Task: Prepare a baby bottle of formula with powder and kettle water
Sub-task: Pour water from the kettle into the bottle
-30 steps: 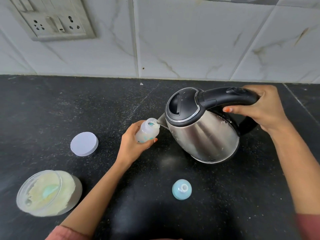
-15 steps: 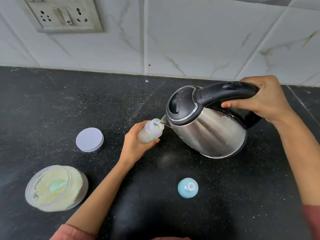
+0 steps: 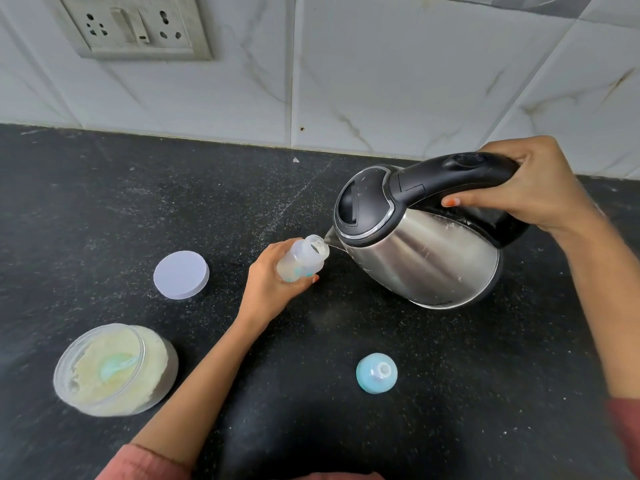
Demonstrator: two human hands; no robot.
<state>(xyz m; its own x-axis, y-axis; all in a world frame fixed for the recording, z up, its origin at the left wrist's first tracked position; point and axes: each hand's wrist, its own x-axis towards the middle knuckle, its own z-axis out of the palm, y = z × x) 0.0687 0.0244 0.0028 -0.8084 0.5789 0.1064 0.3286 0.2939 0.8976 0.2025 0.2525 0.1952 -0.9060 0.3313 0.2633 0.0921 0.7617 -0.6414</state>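
item: baby bottle (image 3: 300,261), gripped by left hand (image 3: 270,289), neck tilted toward 2 o'clock. kettle (image 3: 419,244) at 3 o'clock, handle clasped by right hand (image 3: 530,188); spout (image 3: 329,237) touching the bottle mouth. teat cap (image 3: 376,373) at 5 o'clock, apart.

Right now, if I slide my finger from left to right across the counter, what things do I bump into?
powder jar → white lid → baby bottle → kettle

Silver kettle (image 3: 422,261) with black lid, pale blue teat cap (image 3: 376,373), lilac jar lid (image 3: 181,275), speckled black counter (image 3: 138,202).
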